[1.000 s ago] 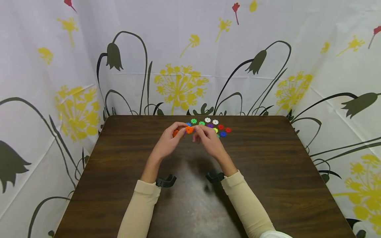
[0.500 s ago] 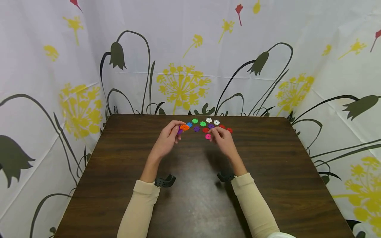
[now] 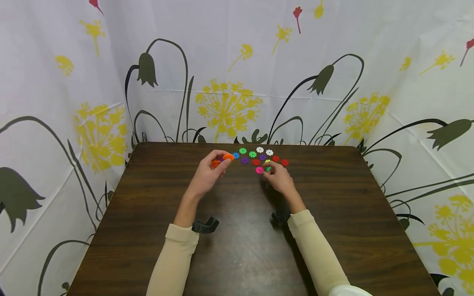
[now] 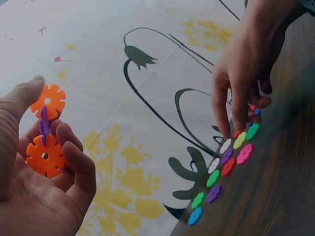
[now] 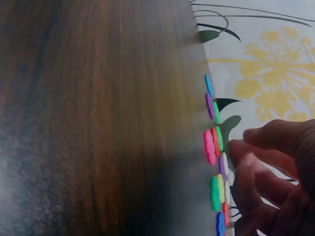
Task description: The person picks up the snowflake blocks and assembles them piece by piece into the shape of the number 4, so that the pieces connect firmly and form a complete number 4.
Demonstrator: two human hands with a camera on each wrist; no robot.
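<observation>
My left hand, raised at the left, holds a small chain of notched plastic disc connectors. In the left wrist view an orange disc and a lower orange disc are joined by a purple disc set edge-on between them. The thumb lies against the upper one; fingers curl by the lower. My right hand hovers over the loose discs, fingers loosely bent and holding nothing. Beneath its fingertips are a pink disc, a green disc and a yellow disc, partly covered in the head view.
Several more loose discs lie flat near the far edge of the brown wooden table, among them a blue disc, a white disc and a red disc. A flower-printed curtain hangs just behind the table.
The hands were together at the orange disc a second ago. My right hand has since moved right, over the loose discs. My left hand kept the chain, and the view shifted slightly.
</observation>
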